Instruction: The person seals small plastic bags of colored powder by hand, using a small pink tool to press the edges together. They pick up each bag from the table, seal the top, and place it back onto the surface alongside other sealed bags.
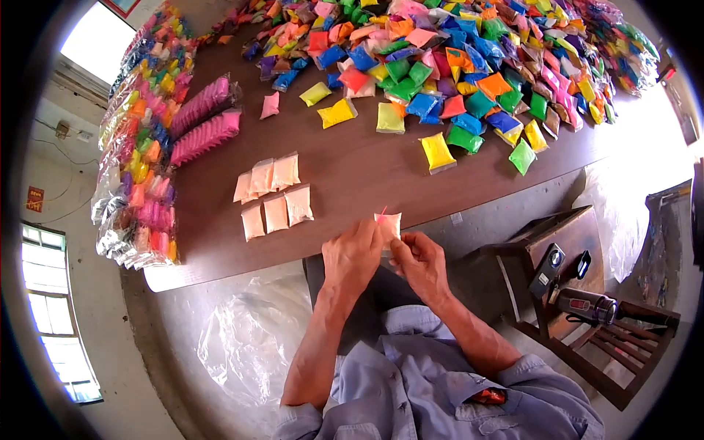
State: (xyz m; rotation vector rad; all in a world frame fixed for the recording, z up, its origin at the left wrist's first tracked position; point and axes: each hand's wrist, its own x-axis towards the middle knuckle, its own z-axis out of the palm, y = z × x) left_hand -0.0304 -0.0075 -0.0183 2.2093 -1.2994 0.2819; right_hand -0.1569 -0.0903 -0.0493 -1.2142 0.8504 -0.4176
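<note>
Both hands on one peach packet (390,222) at desk's (345,165) front edge. Left hand (352,253) closed on its left side, right hand (425,268) pinching low on right. Six packs (276,213) in two rows, toward left edge. Packet looks soft, calls for light grip. Bottle (587,304) label, wall poster (35,199): unreadable.

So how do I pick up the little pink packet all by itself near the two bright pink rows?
Probably pinch the pink packet across its filled middle, coming from above. It lies on the table with space around it, so fingers should fit on both sides.
</note>
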